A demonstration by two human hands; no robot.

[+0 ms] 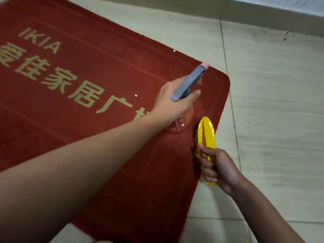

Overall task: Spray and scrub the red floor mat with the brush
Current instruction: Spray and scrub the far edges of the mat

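- Left hand point(172, 102) is curled round the neck of the spray bottle point(190, 83), with the thumb lying along the side nearest the other hand. Can't tell if a finger is on the trigger, the grey head hides it.
- The bottle's pink nozzle point(205, 64) points away from the hand, toward the mat's far rounded corner. Its clear pinkish body sits below the palm, just over the mat.
- Right hand point(216, 165) sits nearer the body and off to the outside of the left one. Its fingers are wrapped tight round the handle end of the yellow brush point(207, 135).
- The brush sticks out past the knuckles toward the bottle and ends just beside the bottle's base. Dark bristles point(195, 137) face in toward the left arm. Whether they actually touch the pile, can't say.
- The red floor mat point(87, 76) is under both hands, and the brush hand is right at its outer edge.
- Gold lettering point(39, 40) runs away from the left hand on the thumb-opposite side. It reads "IKIA", then a bigger row with 佳家居广. The first and last characters are cut off or covered by the arm.
- A couple of white specks point(136, 95) lie on the mat just past the left hand's knuckles.
- Pale tiled floor point(271, 102) is beyond the right hand, with a skirting point(263, 13) strip further out.
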